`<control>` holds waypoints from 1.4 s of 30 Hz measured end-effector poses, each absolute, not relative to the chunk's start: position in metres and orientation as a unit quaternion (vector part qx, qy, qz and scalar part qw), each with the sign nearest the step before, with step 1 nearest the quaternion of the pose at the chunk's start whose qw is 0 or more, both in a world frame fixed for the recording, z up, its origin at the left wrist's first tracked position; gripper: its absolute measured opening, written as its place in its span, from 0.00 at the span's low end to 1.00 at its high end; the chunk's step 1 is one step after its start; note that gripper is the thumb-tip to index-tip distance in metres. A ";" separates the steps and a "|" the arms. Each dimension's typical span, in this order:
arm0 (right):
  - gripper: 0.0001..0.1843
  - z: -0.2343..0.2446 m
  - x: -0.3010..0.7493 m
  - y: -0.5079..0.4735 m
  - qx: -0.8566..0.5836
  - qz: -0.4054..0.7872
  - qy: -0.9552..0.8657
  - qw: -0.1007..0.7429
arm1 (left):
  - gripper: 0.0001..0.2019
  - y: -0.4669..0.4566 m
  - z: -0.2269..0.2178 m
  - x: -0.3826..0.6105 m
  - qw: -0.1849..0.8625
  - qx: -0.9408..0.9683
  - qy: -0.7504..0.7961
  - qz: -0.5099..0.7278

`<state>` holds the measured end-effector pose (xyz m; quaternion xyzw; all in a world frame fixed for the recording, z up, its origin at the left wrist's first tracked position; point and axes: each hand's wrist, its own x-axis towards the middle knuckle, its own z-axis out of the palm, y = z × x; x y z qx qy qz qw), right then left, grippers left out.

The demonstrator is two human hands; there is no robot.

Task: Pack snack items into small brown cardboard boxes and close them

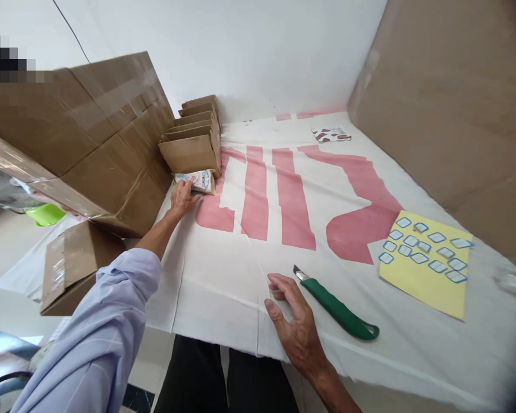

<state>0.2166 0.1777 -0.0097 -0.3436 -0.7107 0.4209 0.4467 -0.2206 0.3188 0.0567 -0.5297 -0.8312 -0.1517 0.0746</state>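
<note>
My left hand (182, 198) is stretched out to the far left of the table. Its fingers lie on a small printed packet (203, 180) with blue and white markings, and the thumb stands apart from them. Behind that packet is a row of small cardboard boxes (189, 150). My right hand (296, 327) hovers over or rests on the near edge of the cloth, fingers loosely curved, thumb apart, holding nothing. Just right of it lies a green-handled utility knife (337, 310), its blade end pointing up and left.
A white cloth with red print (215, 269) covers the table. At right lies a yellow sheet (425, 287) with several blue-edged labels. Farther back is a brown-and-white patterned packet (331, 135). Large cardboard (112, 132) stands left, and a brown panel (451, 115) right. A smaller carton (75, 258) is below left.
</note>
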 end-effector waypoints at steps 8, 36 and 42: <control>0.19 -0.003 0.215 0.168 -0.332 0.436 -0.708 0.446 | 0.19 0.331 0.042 -0.206 0.082 -0.470 -0.856 -0.201; 0.20 -0.028 0.203 0.205 -0.325 0.296 -0.792 0.424 | 0.18 0.219 0.112 -0.152 -0.022 -0.589 -0.794 -0.149; 0.20 -0.035 0.198 0.207 -0.316 0.239 -0.823 0.408 | 0.14 0.079 0.173 -0.233 0.074 -0.541 -0.796 -0.262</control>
